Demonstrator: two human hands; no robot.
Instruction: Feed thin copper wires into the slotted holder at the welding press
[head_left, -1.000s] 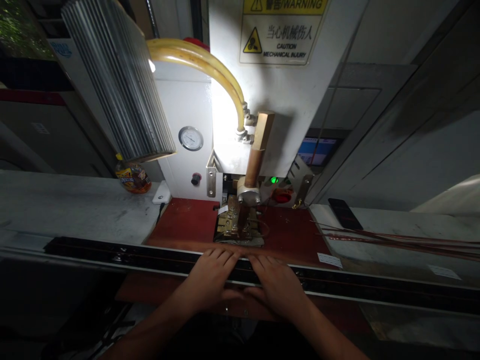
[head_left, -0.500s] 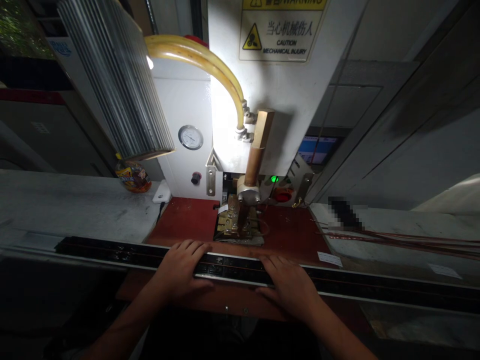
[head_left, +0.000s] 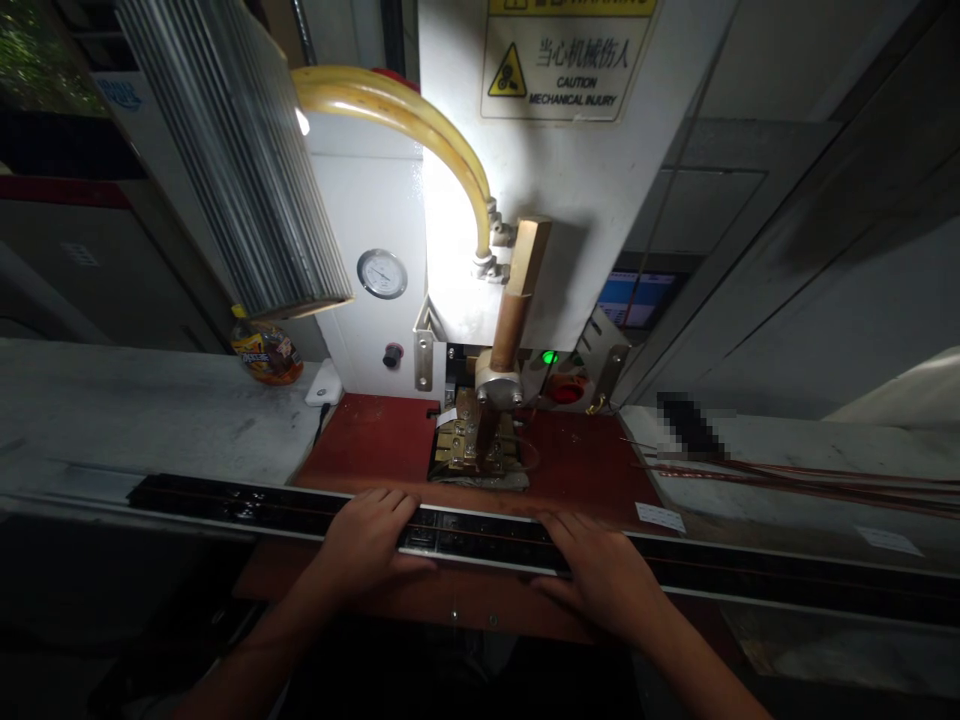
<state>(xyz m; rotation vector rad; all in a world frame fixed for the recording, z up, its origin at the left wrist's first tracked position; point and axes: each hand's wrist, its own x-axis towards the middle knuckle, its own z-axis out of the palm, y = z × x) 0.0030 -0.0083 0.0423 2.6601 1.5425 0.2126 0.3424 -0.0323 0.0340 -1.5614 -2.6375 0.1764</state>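
Observation:
A long black strip (head_left: 480,537) with pale edges and a thin copper-coloured line along its middle lies across the view, in front of the machine. My left hand (head_left: 371,535) is wrapped over it left of centre, fingers on the far edge and thumb along the near edge. Right of centre, my right hand (head_left: 600,570) grips the same strip in a like way. Between the two hands a stretch of the black inner face shows. Beyond it stands the brass fixture (head_left: 465,445), under the machine's copper electrode rod (head_left: 510,330); the strip is apart from both.
Thin copper rods (head_left: 787,482) lie on the right-hand bench. A bottle (head_left: 266,350) and a small white box (head_left: 324,384) stand on the left bench. The ribbed metal lamp housing (head_left: 232,160) and yellow hoses (head_left: 420,115) hang above. A pale label (head_left: 660,517) lies right of the red plate.
The strip has slid a little to the right, its black left end shifting with it. Both my hands have moved right along with it, keeping their hold.

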